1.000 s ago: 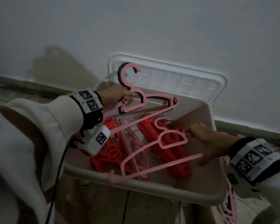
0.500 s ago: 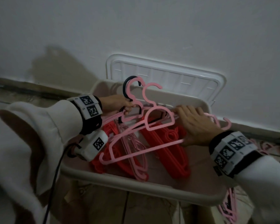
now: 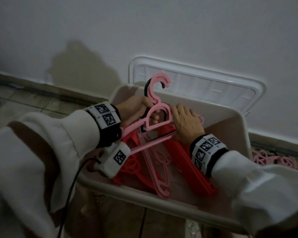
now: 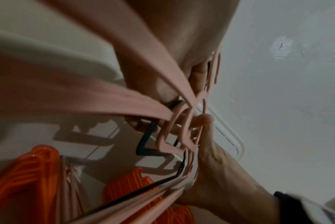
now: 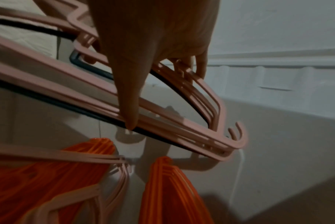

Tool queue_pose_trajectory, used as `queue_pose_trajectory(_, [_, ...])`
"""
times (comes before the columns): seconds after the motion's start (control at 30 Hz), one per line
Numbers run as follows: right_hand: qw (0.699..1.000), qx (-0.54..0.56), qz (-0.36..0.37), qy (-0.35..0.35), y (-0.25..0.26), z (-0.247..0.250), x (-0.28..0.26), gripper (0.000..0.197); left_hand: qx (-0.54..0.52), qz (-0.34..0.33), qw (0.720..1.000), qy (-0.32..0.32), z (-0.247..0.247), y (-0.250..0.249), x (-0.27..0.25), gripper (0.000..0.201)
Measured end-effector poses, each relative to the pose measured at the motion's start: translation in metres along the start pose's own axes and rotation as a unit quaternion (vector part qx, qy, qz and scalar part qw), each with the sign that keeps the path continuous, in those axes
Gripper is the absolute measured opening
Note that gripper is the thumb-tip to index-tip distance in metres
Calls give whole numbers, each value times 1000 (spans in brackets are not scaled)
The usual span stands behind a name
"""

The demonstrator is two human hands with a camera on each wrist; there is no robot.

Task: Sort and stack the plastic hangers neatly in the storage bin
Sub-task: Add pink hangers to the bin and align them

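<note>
Head view: my left hand (image 3: 136, 111) grips the necks of a bundle of pink hangers (image 3: 159, 117), with one black hanger (image 3: 147, 88) among them, held above the beige storage bin (image 3: 230, 117). My right hand (image 3: 186, 124) curls over the bundle's right shoulder, thumb beneath. Inside the bin lie two stacks of red hangers (image 3: 193, 167) with a few pink hangers (image 3: 160, 169) between them. The white lid (image 3: 213, 83) leans against the wall behind the bin. More pink hangers (image 3: 273, 158) lie on the floor at right.

Left wrist view: my left hand's fingers (image 4: 198, 75) wrap the pink necks; the black hanger (image 4: 143, 145) sits just behind them. Red stacks (image 4: 28, 174) lie below.

Right wrist view: my right hand (image 5: 155, 37) closes on the pink bundle (image 5: 181, 121), thumb (image 5: 128, 106) across the lower bars, fingertips (image 5: 201, 66) over the upper arm.
</note>
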State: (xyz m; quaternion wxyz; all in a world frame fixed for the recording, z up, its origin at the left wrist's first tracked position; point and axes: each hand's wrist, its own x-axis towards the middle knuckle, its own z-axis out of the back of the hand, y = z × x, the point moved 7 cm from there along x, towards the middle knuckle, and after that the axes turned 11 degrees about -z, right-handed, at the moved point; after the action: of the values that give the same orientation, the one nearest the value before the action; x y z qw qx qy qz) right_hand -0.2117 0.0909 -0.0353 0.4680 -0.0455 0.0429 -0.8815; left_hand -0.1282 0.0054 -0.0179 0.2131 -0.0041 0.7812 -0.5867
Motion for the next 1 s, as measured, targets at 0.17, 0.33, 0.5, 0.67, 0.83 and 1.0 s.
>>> queue_pose_trajectory(0.17, [999, -42, 2, -10, 4, -8, 1, 107, 28, -7, 999, 46, -9, -1, -2, 25])
queue_pose_trajectory(0.33, [993, 23, -111, -37, -3, 3, -7, 35, 155, -32, 987, -16, 11, -1, 3, 31])
queue_pose_trajectory(0.5, [936, 41, -89, 337, 2, -41, -47, 44, 198, -50, 978, -49, 16, -7, 0, 32])
queue_pose_trajectory(0.67, [781, 170, -129, 587, 18, -91, -88, 28, 218, -54, 973, -53, 14, -10, -1, 33])
queue_pose_trajectory(0.83, [732, 190, -113, 644, 27, -91, -91, 21, 221, -55, 972, -56, 15, -8, -1, 32])
queue_pose_trajectory(1.0, [752, 185, -124, 621, 29, -83, -88, 27, 229, -56, 969, -68, 23, -8, 1, 34])
